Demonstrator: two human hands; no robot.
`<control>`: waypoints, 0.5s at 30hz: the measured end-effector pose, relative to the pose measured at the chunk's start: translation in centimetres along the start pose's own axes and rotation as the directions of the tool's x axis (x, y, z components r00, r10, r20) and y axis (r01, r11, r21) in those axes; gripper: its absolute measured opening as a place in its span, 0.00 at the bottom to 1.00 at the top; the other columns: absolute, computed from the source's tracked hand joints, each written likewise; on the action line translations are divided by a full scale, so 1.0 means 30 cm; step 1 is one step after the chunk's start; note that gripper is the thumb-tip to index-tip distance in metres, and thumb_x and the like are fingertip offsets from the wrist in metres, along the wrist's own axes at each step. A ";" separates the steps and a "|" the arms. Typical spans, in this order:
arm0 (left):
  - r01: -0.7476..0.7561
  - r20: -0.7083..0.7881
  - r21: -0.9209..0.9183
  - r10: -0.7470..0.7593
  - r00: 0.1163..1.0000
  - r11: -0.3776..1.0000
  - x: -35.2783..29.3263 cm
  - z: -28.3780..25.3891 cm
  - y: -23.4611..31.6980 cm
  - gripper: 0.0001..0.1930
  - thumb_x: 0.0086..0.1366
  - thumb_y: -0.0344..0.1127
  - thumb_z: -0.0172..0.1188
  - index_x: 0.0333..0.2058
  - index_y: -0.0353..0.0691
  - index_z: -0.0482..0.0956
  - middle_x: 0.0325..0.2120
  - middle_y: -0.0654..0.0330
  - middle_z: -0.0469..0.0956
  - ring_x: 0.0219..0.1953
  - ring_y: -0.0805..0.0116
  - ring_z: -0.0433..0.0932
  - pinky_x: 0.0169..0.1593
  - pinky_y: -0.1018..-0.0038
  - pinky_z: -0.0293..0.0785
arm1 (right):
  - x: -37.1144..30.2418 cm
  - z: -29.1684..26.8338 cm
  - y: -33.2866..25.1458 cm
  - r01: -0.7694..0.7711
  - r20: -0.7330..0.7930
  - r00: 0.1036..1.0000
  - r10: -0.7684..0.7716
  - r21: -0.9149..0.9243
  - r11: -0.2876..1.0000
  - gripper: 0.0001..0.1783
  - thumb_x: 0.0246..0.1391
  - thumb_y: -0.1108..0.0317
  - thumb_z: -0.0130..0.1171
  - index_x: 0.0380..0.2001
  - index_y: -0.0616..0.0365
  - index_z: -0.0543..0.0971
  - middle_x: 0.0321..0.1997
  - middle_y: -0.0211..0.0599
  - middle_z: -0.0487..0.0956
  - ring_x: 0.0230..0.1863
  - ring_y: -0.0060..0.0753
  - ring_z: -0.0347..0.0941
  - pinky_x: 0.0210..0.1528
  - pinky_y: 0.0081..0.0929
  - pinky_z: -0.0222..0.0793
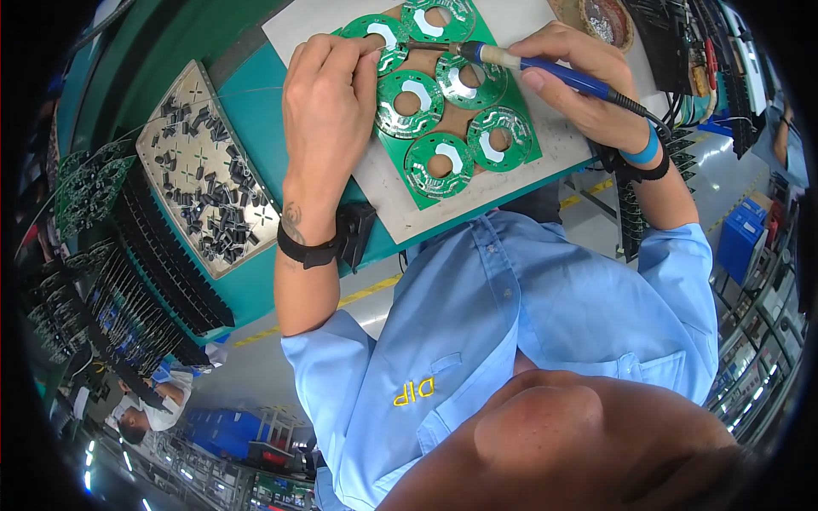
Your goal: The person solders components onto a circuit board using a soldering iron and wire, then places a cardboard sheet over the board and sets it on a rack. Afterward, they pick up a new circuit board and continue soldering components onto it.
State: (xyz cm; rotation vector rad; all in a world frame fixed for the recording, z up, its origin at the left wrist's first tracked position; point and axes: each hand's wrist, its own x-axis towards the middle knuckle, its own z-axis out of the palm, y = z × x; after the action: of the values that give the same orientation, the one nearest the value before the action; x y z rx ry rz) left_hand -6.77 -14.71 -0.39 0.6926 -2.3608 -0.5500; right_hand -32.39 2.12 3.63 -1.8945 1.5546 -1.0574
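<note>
My right hand (588,81) is closed round the blue handle of a soldering iron (558,72), whose tip points left over a green circuit board panel (399,169). Several round boards with white patches and central holes make up the panel. At its upper left, my left hand (328,106) has thumb and forefinger pinched close to the iron's tip. A thin solder wire (256,89) runs in from the left to this hand; its end between the fingertips is too small to make out. The fingers partly cover the upper-left round board (388,61).
A pale sheet (379,204) lies under the panel on the green table (256,294). To the left stands a tray (153,140) of small black cylindrical parts, beside black racks (158,238) of boards. A round dish (607,21) sits at the upper right, near the iron's cord (632,106).
</note>
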 end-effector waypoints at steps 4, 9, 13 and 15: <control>0.032 0.001 0.030 -0.032 0.999 0.999 -0.006 0.000 0.002 0.03 0.67 0.29 0.68 0.38 0.39 0.87 0.34 0.56 0.80 0.38 0.52 0.81 0.41 0.58 0.79 | 0.000 0.003 -0.001 0.012 -0.006 1.000 -0.012 0.005 1.000 0.13 0.65 0.76 0.67 0.52 0.65 0.84 0.42 0.39 0.84 0.42 0.28 0.77 0.44 0.25 0.71; 0.143 0.044 0.040 -0.145 0.989 0.989 -0.009 -0.009 0.021 0.03 0.69 0.32 0.67 0.40 0.43 0.87 0.35 0.58 0.80 0.34 0.51 0.83 0.36 0.58 0.79 | 0.001 0.003 -0.001 0.021 -0.006 1.000 -0.021 0.001 1.000 0.13 0.65 0.76 0.67 0.52 0.65 0.84 0.43 0.39 0.84 0.42 0.29 0.78 0.44 0.25 0.72; 0.113 0.030 0.044 -0.115 0.993 0.993 -0.011 -0.009 0.016 0.03 0.70 0.33 0.66 0.40 0.43 0.87 0.36 0.57 0.80 0.32 0.50 0.83 0.35 0.58 0.80 | 0.001 0.007 0.000 0.021 -0.007 1.000 -0.021 0.006 1.000 0.13 0.65 0.77 0.66 0.52 0.65 0.84 0.43 0.40 0.84 0.42 0.29 0.78 0.44 0.25 0.72; 0.116 0.033 0.045 -0.118 0.992 0.992 -0.011 -0.008 0.015 0.04 0.70 0.32 0.66 0.40 0.43 0.87 0.36 0.57 0.80 0.32 0.50 0.83 0.35 0.58 0.80 | 0.002 0.006 0.001 0.020 -0.007 1.000 -0.020 0.008 1.000 0.13 0.64 0.77 0.66 0.52 0.65 0.84 0.43 0.40 0.84 0.42 0.29 0.78 0.44 0.25 0.72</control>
State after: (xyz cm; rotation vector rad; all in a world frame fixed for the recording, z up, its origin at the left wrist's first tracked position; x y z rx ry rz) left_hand -6.54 -14.21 -0.12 0.8519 -2.3818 -0.5677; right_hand -32.24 2.04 3.52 -1.9061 1.5358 -1.0783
